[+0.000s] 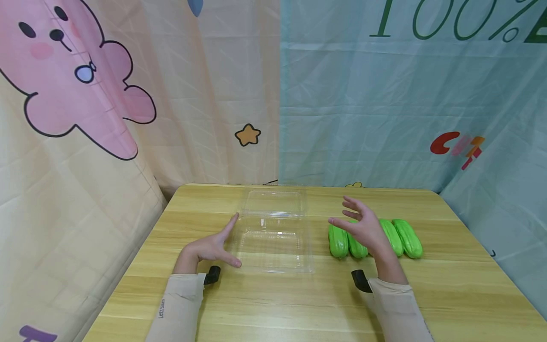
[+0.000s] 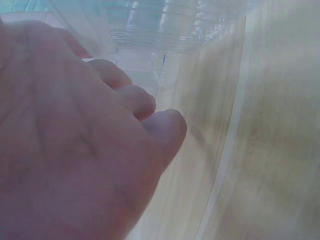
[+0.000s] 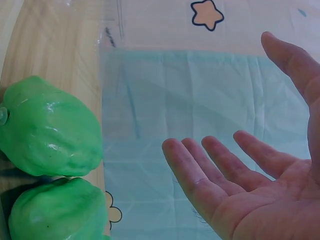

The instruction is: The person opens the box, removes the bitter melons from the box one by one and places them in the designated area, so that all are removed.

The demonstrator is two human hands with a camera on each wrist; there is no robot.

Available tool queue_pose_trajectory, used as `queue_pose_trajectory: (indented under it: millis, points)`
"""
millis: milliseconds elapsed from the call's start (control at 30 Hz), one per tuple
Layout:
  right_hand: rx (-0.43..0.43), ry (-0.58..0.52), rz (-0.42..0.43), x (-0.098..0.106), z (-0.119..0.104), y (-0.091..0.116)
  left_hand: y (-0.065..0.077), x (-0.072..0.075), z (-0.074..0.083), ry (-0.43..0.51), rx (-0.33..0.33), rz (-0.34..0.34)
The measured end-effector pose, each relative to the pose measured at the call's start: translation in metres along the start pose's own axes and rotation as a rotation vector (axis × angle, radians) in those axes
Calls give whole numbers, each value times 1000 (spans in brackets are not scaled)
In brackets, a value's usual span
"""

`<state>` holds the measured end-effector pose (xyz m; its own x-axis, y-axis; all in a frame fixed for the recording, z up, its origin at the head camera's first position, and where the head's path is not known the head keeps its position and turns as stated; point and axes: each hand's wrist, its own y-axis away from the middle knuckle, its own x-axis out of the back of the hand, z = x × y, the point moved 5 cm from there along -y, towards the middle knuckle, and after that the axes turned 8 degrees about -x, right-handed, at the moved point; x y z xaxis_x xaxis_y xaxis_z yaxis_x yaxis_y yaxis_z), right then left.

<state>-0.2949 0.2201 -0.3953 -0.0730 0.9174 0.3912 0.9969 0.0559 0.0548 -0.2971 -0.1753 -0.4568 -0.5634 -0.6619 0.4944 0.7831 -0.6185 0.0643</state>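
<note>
A clear plastic clamshell box (image 1: 273,249) lies with its lid (image 1: 274,202) folded back, away from me. My left hand (image 1: 209,247) is at the box's left side, thumb and fingers spread; whether it touches the wall I cannot tell. In the left wrist view, that hand (image 2: 75,135) is close to the clear plastic. Several glossy green vegetables (image 1: 408,238), lumpy like bitter melons, lie in a row right of the box. Above them hovers my right hand (image 1: 366,229), partly covering the middle ones. In the right wrist view, its fingers (image 3: 187,167) are apart from the melons (image 3: 52,127) and hold nothing.
The wooden table (image 1: 273,308) ends at the curtain (image 1: 363,104) behind the box and melons. Another curtain (image 1: 85,213) hangs along the left. A black strap piece (image 1: 212,275) sits at the left wrist, and a similar one (image 1: 361,281) at the right.
</note>
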Motion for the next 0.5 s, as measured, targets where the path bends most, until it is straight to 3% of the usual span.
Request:
queue_pose_trajectory:
  millis: [300, 500]
  points:
    - [16, 18, -8, -1, 0, 0, 2, -3, 3, -31, 13, -33]
    - [13, 24, -7, -1, -1, 0, 5, 3, 4, -42, 19, 4]
